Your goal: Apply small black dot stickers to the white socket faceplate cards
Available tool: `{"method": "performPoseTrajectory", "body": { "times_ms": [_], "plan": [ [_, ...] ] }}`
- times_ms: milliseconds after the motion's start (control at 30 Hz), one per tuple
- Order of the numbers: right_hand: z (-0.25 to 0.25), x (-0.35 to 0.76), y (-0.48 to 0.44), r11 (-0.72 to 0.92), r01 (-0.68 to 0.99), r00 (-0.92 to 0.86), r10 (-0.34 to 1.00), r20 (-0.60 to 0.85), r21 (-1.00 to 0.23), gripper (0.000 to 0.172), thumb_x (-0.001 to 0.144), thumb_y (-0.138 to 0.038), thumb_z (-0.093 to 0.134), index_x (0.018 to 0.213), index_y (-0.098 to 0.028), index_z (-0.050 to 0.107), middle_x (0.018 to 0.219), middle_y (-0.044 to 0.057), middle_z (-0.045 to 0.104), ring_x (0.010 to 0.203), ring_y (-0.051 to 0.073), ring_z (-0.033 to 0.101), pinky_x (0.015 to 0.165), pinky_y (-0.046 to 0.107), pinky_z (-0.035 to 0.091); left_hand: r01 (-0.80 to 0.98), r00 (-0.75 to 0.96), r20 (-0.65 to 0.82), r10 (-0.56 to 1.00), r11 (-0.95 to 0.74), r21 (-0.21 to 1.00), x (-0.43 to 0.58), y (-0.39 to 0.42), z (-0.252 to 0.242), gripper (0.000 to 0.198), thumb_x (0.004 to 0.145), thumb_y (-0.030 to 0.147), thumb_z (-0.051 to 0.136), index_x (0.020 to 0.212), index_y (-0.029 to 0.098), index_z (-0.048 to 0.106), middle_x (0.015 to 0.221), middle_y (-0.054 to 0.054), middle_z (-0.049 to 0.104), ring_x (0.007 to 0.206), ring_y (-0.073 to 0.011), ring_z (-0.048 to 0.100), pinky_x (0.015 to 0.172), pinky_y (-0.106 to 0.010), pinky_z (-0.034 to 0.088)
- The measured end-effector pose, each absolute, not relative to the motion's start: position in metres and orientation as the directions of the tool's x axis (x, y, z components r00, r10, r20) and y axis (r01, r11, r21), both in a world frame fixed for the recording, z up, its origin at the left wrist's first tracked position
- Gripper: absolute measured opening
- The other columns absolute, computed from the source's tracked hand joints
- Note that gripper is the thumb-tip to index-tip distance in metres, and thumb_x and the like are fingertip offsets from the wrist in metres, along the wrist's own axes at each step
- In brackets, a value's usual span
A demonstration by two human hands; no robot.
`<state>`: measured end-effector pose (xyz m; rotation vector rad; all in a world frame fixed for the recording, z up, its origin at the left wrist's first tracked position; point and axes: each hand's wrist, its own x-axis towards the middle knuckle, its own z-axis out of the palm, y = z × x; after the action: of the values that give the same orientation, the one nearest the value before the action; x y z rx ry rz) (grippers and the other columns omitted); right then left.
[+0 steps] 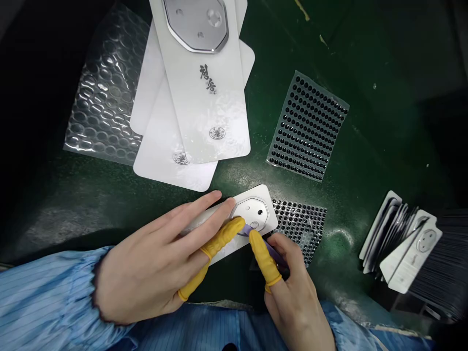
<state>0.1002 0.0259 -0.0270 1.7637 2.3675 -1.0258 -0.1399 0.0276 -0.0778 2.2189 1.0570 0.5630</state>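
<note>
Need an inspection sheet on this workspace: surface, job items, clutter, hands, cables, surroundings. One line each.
Surface: dark green worktop, scuffed, with light marks.
Job's things: small white panel with a silver octagonal plate, under the hands; slim purple tool; two sheets of black dots; larger white panels, overlapping; small panels, stacked at right.
Clutter: bubble wrap beside the larger panels; yellowish scraps at the top.
Hands: left hand over the small white panel; right hand holds the tool; both wear yellow finger cots.
Cables: nothing seen.
Surroundings: blue striped sleeves; frame edges too dark to read.
</note>
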Motion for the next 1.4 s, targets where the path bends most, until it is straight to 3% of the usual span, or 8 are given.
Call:
{"method": "performPoseTrajectory", "body": {
  "times_ms": [200, 600, 800, 933, 1033, 1133, 1233, 1400],
  "plan": [
    [-0.021, 0.088, 0.034, 0.128, 0.875, -0.331, 0.863, -0.382, -0.467, 0.036, 0.09, -0.02, 0.042, 0.125, -0.026, 0.048, 0.1, 0.009, 0.063, 0.086, 0.023, 0.07, 0.059, 0.03, 0.063, 0.604, 0.563, 0.145, 0.813, -0.525, 0.599, -0.131, 0.024, -0.074, 0.042, 0.082, 0.007, 0.041, 0.12, 0.009, 0.057, 0.142, -0.013, 0.046, 0.136, -0.0407, 0.03, 0.102, -0.06, 0.042],
    [-0.014, 0.09, 0.045, 0.117, 0.836, -0.401, 0.797, -0.452, -0.537, 0.052, 0.082, -0.005, 0.041, 0.128, -0.028, 0.048, 0.104, 0.005, 0.063, 0.091, 0.017, 0.067, 0.076, 0.028, 0.061, 0.604, 0.572, 0.159, 0.805, -0.544, 0.583, -0.131, 0.022, -0.081, 0.043, 0.079, 0.009, 0.039, 0.119, 0.006, 0.054, 0.147, -0.018, 0.038, 0.14, -0.0403, 0.021, 0.103, -0.06, 0.04],
    [0.0, 0.139, 0.078, 0.221, 0.648, -0.485, 0.857, -0.172, -0.729, 0.05, 0.086, -0.008, 0.047, 0.13, -0.03, 0.049, 0.114, 0.008, 0.057, 0.092, 0.019, 0.062, 0.074, 0.033, 0.057, 0.641, 0.548, 0.146, 0.824, -0.525, 0.559, -0.131, 0.024, -0.08, 0.041, 0.085, 0.019, 0.046, 0.118, -0.003, 0.053, 0.147, -0.028, 0.032, 0.137, -0.042, 0.026, 0.108, -0.056, 0.035],
    [-0.033, 0.198, 0.12, 0.265, 0.871, -0.215, 0.963, 0.162, -0.415, 0.037, 0.087, -0.019, 0.049, 0.123, -0.021, 0.056, 0.108, 0.011, 0.057, 0.097, 0.024, 0.058, 0.079, 0.042, 0.054, 0.684, 0.481, 0.231, 0.846, -0.527, 0.505, -0.127, 0.023, -0.08, 0.045, 0.088, 0.021, 0.052, 0.126, -0.002, 0.047, 0.149, -0.031, 0.024, 0.137, -0.0417, 0.026, 0.109, -0.053, 0.035],
    [-0.055, 0.208, 0.135, 0.316, 0.928, -0.254, 0.923, 0.289, -0.195, 0.028, 0.087, -0.02, 0.046, 0.109, -0.013, 0.062, 0.112, 0.018, 0.055, 0.108, 0.032, 0.054, 0.087, 0.053, 0.049, 0.699, 0.48, 0.255, 0.839, -0.542, 0.467, -0.127, 0.022, -0.084, 0.059, 0.088, 0.021, 0.051, 0.14, 0.001, 0.032, 0.149, -0.029, 0.025, 0.138, -0.0416, 0.024, 0.107, -0.055, 0.036],
    [-0.056, 0.169, 0.118, 0.417, 0.895, -0.347, 0.874, 0.34, -0.157, 0.022, 0.089, -0.021, 0.048, 0.102, -0.012, 0.064, 0.13, 0.021, 0.047, 0.127, 0.036, 0.039, 0.099, 0.061, 0.038, 0.704, 0.484, 0.271, 0.832, -0.554, 0.444, -0.128, 0.022, -0.089, 0.069, 0.088, 0.024, 0.05, 0.147, 0.007, 0.018, 0.149, -0.027, 0.028, 0.138, -0.0408, 0.024, 0.106, -0.056, 0.037],
    [-0.052, 0.114, 0.086, 0.534, 0.805, -0.491, 0.844, 0.216, -0.259, 0.021, 0.09, -0.021, 0.048, 0.104, -0.015, 0.063, 0.136, 0.017, 0.047, 0.132, 0.037, 0.033, 0.103, 0.068, 0.03, 0.694, 0.507, 0.282, 0.814, -0.58, 0.426, -0.131, 0.022, -0.095, 0.078, 0.088, 0.026, 0.052, 0.15, 0.009, 0.006, 0.148, -0.026, 0.029, 0.138, -0.0396, 0.025, 0.106, -0.057, 0.036],
    [-0.067, 0.072, 0.074, 0.354, 0.557, -0.35, 0.92, 0.174, -0.751, 0.011, 0.082, -0.015, 0.056, 0.09, -0.014, 0.065, 0.129, 0.018, 0.053, 0.126, 0.034, 0.043, 0.107, 0.063, 0.029, 0.646, 0.474, 0.275, 0.836, -0.543, 0.537, -0.135, 0.025, -0.102, 0.086, 0.085, 0.025, 0.058, 0.151, 0.02, 0.003, 0.148, -0.021, 0.034, 0.137, -0.039, 0.029, 0.106, -0.058, 0.035]
  ]
}}
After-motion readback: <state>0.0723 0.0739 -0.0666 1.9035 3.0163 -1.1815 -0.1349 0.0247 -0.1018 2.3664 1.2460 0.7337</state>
